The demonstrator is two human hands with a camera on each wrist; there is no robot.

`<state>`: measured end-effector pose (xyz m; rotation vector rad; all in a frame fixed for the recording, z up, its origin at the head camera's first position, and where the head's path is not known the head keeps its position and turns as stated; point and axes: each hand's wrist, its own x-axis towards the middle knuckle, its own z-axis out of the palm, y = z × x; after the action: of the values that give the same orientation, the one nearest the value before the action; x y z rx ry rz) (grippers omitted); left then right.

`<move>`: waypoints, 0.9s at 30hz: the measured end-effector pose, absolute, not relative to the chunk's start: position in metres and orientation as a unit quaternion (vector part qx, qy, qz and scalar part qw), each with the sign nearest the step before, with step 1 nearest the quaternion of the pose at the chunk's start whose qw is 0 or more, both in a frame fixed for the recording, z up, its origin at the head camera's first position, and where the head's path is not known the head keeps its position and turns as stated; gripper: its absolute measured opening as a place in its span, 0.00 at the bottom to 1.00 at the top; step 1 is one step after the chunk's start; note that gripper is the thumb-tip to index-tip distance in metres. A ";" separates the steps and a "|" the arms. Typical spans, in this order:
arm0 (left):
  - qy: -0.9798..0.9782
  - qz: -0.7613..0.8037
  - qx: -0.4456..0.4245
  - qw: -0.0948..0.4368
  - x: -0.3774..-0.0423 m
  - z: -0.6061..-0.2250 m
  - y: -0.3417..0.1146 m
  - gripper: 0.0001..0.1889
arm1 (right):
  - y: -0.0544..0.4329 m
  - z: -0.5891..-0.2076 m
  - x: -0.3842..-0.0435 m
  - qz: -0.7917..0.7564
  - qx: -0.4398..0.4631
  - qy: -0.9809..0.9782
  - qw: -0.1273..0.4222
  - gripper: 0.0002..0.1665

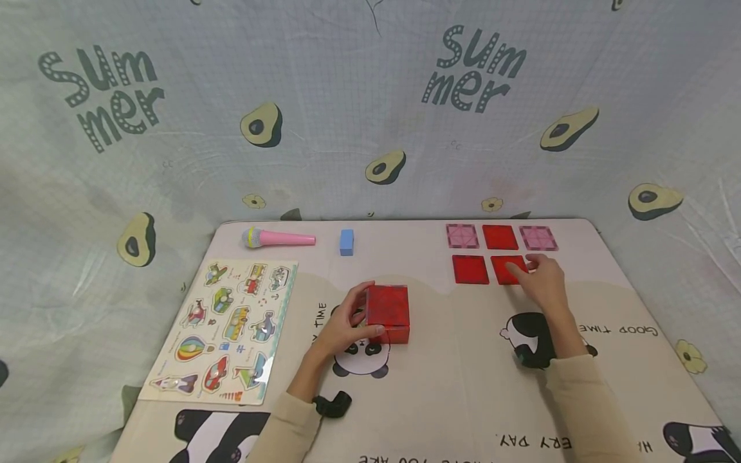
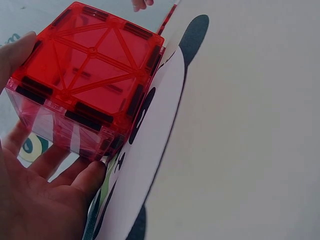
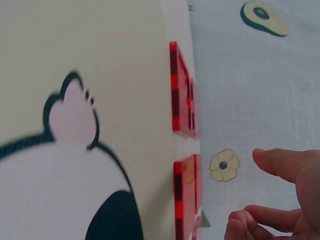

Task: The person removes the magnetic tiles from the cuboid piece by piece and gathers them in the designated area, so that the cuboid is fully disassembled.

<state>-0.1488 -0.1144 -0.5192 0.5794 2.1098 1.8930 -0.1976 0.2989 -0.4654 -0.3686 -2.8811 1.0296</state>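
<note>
We saw a red box (image 1: 388,313) near the middle of the table (image 1: 446,399), over a printed panda face (image 1: 361,363). It was made of see-through tiles, and one side looked pink. The left hand (image 1: 347,328) was holding the box, with its thumb and fingers bent round it.

Toward the far right corner, the right hand (image 1: 544,283) was let go, with its thumb and fingers apart, just above a flat red tile (image 1: 500,271). Beside that tile we saw another red one (image 1: 470,269). Behind them, by the far edge, a third red one (image 1: 500,237) lay between two pink tiles (image 1: 462,236).

A blue block (image 1: 346,242) was near the far edge, left of the middle. A pink toy microphone (image 1: 283,238) lay by the far left corner. Along the left edge we saw a picture board (image 1: 220,331). Behind the table hung a cloth (image 1: 324,71) with avocados on it.
</note>
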 end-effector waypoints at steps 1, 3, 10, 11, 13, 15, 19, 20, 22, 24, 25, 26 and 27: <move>0.724 0.649 0.199 0.123 -0.149 -0.519 -0.114 0.46 | 0.297 -0.464 -0.197 0.335 -0.117 -0.934 0.033 0.42; 0.724 0.649 0.199 0.123 -0.149 -0.519 -0.114 0.46 | 0.292 -0.461 -0.195 0.335 -0.109 -0.935 0.039 0.41; 0.721 0.651 0.202 0.123 -0.150 -0.520 -0.114 0.46 | 0.275 -0.451 -0.188 0.347 -0.071 -0.933 0.064 0.39; 0.721 0.651 0.202 0.124 -0.150 -0.520 -0.114 0.46 | 0.271 -0.450 -0.187 0.348 -0.066 -0.933 0.066 0.39; 0.722 0.651 0.201 0.123 -0.149 -0.520 -0.114 0.46 | 0.265 -0.449 -0.186 0.350 -0.057 -0.933 0.068 0.39; 0.723 0.649 0.200 0.123 -0.149 -0.520 -0.114 0.46 | 0.259 -0.448 -0.185 0.358 -0.049 -0.930 0.068 0.38; 0.726 0.647 0.199 0.123 -0.149 -0.519 -0.114 0.46 | 0.249 -0.447 -0.183 0.368 -0.036 -0.927 0.067 0.38; 0.726 0.647 0.199 0.123 -0.148 -0.519 -0.114 0.46 | 0.247 -0.447 -0.183 0.370 -0.034 -0.926 0.068 0.38; 0.727 0.646 0.198 0.123 -0.149 -0.519 -0.114 0.46 | 0.242 -0.447 -0.182 0.370 -0.033 -0.926 0.067 0.37; 0.729 0.644 0.197 0.123 -0.149 -0.519 -0.114 0.46 | 0.238 -0.447 -0.180 0.372 -0.030 -0.925 0.068 0.37; 0.728 0.645 0.197 0.123 -0.149 -0.519 -0.114 0.46 | 0.235 -0.447 -0.180 0.373 -0.028 -0.925 0.067 0.37; 0.729 0.645 0.197 0.122 -0.149 -0.519 -0.114 0.46 | 0.233 -0.447 -0.179 0.374 -0.027 -0.925 0.066 0.36; 0.728 0.645 0.198 0.122 -0.149 -0.520 -0.114 0.46 | 0.230 -0.446 -0.178 0.376 -0.025 -0.924 0.065 0.36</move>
<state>-0.1489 -0.1141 -0.5195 0.5785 2.1244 1.8839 -0.1777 0.2301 -0.4463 -0.0748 -2.7888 1.1339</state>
